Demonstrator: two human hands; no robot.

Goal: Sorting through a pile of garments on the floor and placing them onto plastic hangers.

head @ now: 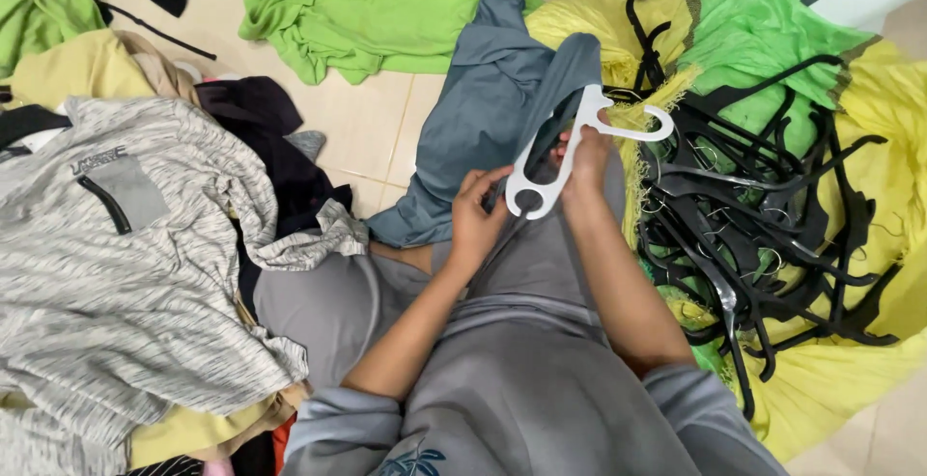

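My left hand [476, 215] and my right hand [584, 159] both grip a white plastic hanger [541, 175] in front of me. The hanger's hook [649, 130] points right. A grey-blue garment [497, 109] lies over and behind the hanger, and its fabric drapes around the hanger's upper arm. My left fingers pinch the hanger's lower end, while my right hand holds its middle together with the cloth. My grey-clad legs [521, 341] lie below both hands.
A heap of black hangers [763, 215] rests on yellow and green cloth [869, 148] at the right. A striped grey top [116, 273] and dark clothes [270, 138] are piled at the left. A bright green shirt [357, 8] lies on the tiled floor [362, 124].
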